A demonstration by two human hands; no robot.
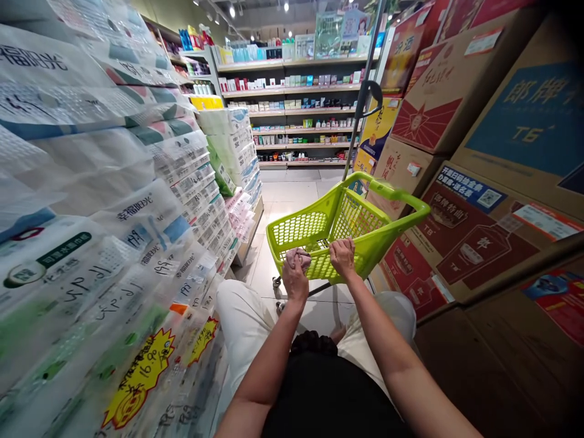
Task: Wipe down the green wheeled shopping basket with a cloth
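Observation:
In front of my knees stands a lime green shopping cart [314, 222] with a lattice basket, its handle towards the right. My left hand [296, 281] is closed on a folded pinkish cloth [298, 258], held against the cart's near rim. Further right, my right hand [343, 255] has its fingers curled over the same rim and grips it. A few small wheels [276, 282] show below the basket. The cart's inside is partly hidden behind the near wall.
Stacked packs of tissue paper [123, 207] rise close on the left, with yellow price signs [141, 377]. Cardboard boxes [424, 109] are piled on the right. A dark pole with a hooked handle [360, 100] stands behind the cart. Shelves of small goods [292, 112] line the back beyond the tiled floor [292, 192].

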